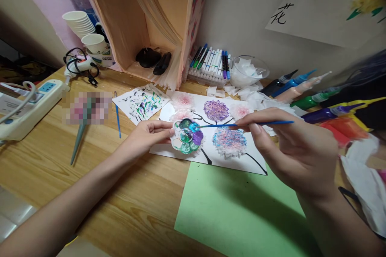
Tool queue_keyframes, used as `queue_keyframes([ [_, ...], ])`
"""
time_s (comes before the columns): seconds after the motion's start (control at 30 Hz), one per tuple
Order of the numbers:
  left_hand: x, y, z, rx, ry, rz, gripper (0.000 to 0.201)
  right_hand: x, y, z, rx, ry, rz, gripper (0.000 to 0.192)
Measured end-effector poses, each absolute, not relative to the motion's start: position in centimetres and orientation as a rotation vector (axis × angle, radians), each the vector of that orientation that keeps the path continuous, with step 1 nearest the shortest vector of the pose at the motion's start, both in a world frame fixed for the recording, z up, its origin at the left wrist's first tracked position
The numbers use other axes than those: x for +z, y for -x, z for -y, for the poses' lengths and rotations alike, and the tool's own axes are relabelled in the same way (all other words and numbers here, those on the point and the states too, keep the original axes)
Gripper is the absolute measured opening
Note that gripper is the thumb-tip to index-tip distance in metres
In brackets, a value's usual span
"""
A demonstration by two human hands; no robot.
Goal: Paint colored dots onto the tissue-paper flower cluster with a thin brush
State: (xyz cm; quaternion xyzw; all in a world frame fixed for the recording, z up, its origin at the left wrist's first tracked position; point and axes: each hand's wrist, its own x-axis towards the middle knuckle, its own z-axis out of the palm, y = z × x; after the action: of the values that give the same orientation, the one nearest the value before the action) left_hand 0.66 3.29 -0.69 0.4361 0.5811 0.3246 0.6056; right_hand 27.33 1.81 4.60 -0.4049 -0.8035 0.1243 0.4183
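Observation:
My left hand (153,134) pinches the rim of a small flower-shaped paint palette (186,136), holding it over the white paper. Green, blue and purple paint fill some of its wells. Between the fingertips of my right hand (289,144) lies a thin blue paintbrush (223,125), nearly level, its tip at the blue well. Under both hands is the sheet of white paper (169,151) with black branches and ruffled flowers. One flower is purple (216,110), another blue and pink (229,142), and others pale pink.
A green sheet (235,213) lies in front. Paint bottles (304,86) and a bowl of paper scraps (249,71) stand at the right. Markers (211,62) sit behind. To the left are another brush (117,116), a paint-marked paper (141,102) and a power strip (36,108).

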Motion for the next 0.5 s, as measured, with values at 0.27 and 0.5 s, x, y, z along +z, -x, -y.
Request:
queue_keyframes([
  [0.27,-0.34,-0.76,-3.24,0.751,-0.98,-1.33,0.033,4.94,-27.78,-2.3,0.38,0.988,2.015,0.024],
  [0.5,-0.35,-0.77,-3.26,0.748,-0.982,-1.317,0.032,5.44,-28.19,-2.51,0.398,0.856,2.045,0.029],
])
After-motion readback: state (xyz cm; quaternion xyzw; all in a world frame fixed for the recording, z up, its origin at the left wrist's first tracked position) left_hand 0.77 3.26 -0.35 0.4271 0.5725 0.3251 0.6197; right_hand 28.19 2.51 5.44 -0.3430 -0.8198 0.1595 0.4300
